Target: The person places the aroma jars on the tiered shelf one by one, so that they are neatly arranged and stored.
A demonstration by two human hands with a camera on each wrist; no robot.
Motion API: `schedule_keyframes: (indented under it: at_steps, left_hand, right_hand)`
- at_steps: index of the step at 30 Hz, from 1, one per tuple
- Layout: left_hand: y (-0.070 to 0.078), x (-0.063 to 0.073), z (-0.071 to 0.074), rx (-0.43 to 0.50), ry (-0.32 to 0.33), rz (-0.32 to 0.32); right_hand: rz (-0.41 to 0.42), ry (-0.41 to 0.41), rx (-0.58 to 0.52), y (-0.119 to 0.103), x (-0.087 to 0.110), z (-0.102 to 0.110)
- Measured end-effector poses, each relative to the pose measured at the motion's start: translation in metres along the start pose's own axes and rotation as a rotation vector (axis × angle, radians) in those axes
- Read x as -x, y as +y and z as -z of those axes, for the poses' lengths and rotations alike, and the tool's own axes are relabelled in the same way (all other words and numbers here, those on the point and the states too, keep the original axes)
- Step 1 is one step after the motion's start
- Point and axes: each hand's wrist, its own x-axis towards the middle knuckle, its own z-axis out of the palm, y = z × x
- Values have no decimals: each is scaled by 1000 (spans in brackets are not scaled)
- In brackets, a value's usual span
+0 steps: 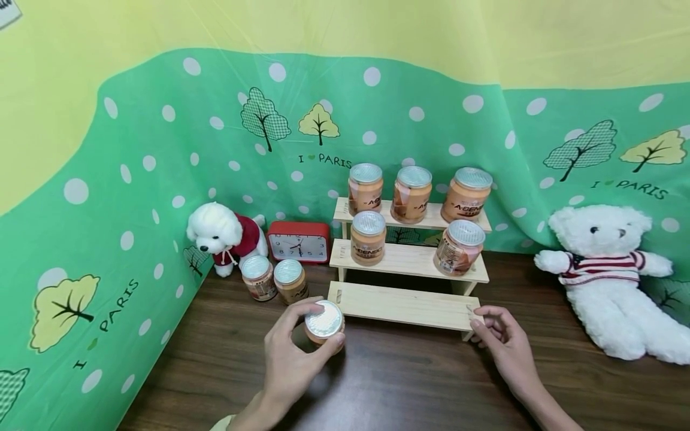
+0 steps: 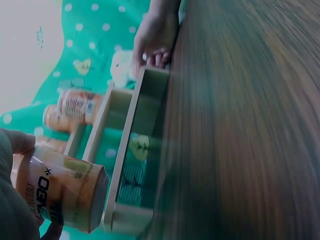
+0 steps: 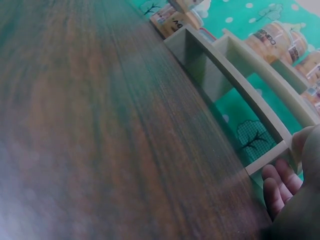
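My left hand (image 1: 293, 350) grips a jar (image 1: 324, 323) with a silvery lid and orange-brown contents, thumb and fingers round its sides. In the left wrist view this labelled jar (image 2: 70, 192) is off the tabletop, beside the left end of the lowest step. My right hand (image 1: 504, 344) holds the right end of the bare lowest step (image 1: 401, 305) of a three-step wooden shelf. The right wrist view shows the thumb at the board's corner and the fingers (image 3: 280, 182) curled by its end support. Three similar jars stand on the top step (image 1: 388, 211), two on the middle step (image 1: 406, 260).
Two more jars, a left one (image 1: 259, 278) and a right one (image 1: 291, 281), stand on the dark wooden table (image 1: 215, 359). Behind them are a red alarm clock (image 1: 299, 242) and a white toy dog (image 1: 221, 233). A white teddy bear (image 1: 604, 281) sits right of the shelf.
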Motion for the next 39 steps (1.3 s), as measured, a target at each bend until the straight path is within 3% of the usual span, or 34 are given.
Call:
schedule_keyframes:
  at_steps: [11, 22, 32, 39]
  left_hand:
    - [13, -4, -43, 69, -65, -38]
    - [24, -22, -86, 92, -96, -68]
    - [23, -30, -113, 120, -173, 28]
    - [21, -35, -128, 114, -191, 51]
  right_hand:
    - [1, -4, 13, 1, -1, 1]
    - [23, -11, 44, 1, -1, 2]
    - [20, -8, 36, 2, 0, 2]
    - [34, -21, 8, 3, 0, 1]
